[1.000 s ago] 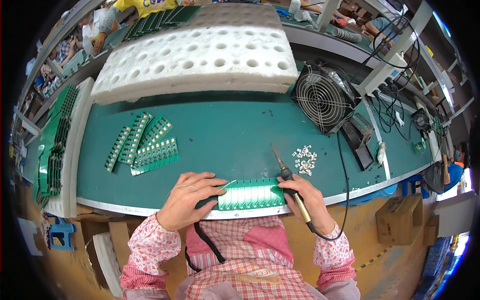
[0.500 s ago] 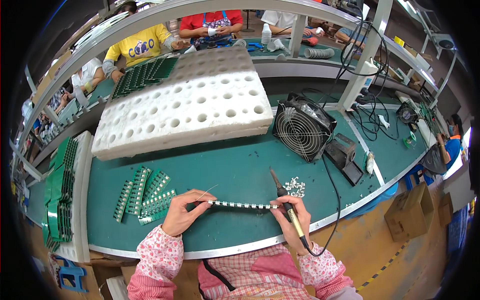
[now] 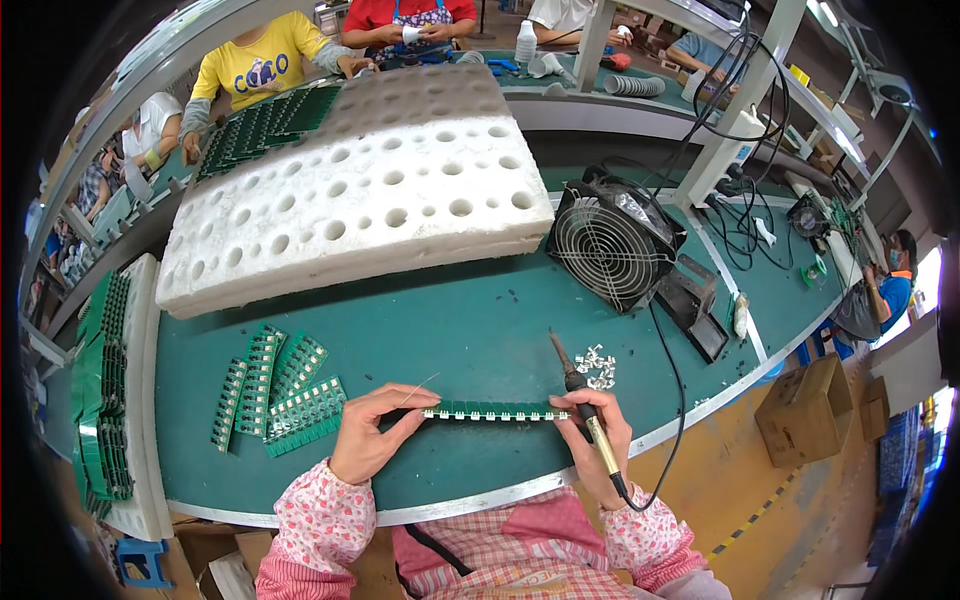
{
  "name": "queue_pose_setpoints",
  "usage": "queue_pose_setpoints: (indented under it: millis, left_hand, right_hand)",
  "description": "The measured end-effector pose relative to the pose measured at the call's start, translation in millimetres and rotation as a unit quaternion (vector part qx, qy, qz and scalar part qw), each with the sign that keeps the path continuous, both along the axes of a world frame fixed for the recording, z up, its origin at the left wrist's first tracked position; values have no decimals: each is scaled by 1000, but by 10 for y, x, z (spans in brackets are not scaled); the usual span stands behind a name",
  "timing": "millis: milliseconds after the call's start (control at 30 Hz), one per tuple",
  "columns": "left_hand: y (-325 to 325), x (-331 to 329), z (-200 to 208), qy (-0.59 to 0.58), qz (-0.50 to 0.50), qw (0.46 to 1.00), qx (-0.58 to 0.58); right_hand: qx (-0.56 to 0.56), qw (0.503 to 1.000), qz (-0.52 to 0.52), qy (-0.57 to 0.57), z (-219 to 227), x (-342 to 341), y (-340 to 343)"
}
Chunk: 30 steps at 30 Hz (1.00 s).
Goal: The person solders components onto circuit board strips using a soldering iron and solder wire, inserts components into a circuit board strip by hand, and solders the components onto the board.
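Between my two hands a narrow green circuit board strip (image 3: 495, 410) is stretched over the green table, with a row of small white parts along its near edge. My left hand (image 3: 372, 430) pinches its left end, and a thin wire (image 3: 420, 388) sticks up from those fingers. The right end is pinched by my right hand (image 3: 598, 450), which also holds a soldering iron (image 3: 592, 418), its tip pointing up and away. Just beyond the iron lies a small pile of white parts (image 3: 598, 367). Several populated board strips (image 3: 262, 378) lie to the left of my left hand.
A white foam block (image 3: 370, 215) with round holes carries more boards (image 3: 270, 125). Stacked green boards (image 3: 100, 390) stand on foam at far left. A fan (image 3: 612, 245), an iron stand (image 3: 690, 310) and cables (image 3: 745, 215) occupy the right. Co-workers sit across the bench.
The strip has tilted, so more of its green face shows now. Both hands keep their grip at its ends. The whole view has shifted slightly.
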State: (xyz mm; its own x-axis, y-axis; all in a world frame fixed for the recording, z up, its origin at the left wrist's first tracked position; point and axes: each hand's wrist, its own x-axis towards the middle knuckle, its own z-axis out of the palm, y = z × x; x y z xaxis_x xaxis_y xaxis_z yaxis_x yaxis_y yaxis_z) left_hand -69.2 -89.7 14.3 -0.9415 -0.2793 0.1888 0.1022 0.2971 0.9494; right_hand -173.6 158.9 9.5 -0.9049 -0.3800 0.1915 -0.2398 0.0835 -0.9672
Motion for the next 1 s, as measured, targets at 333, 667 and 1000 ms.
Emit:
queue_pose_setpoints:
  millis: [333,667,1000]
  left_hand:
    - [29,2,20,10,17,1000,-14]
    - [21,-48,-23,33,87,996,-6]
    - [648,460,1483,435,89,873,201]
  right_hand:
    - [15,996,-6,83,-53,-20,25]
    - [68,953,-44,292,18,103,98]
    - [156,893,144,398,-20,633,-200]
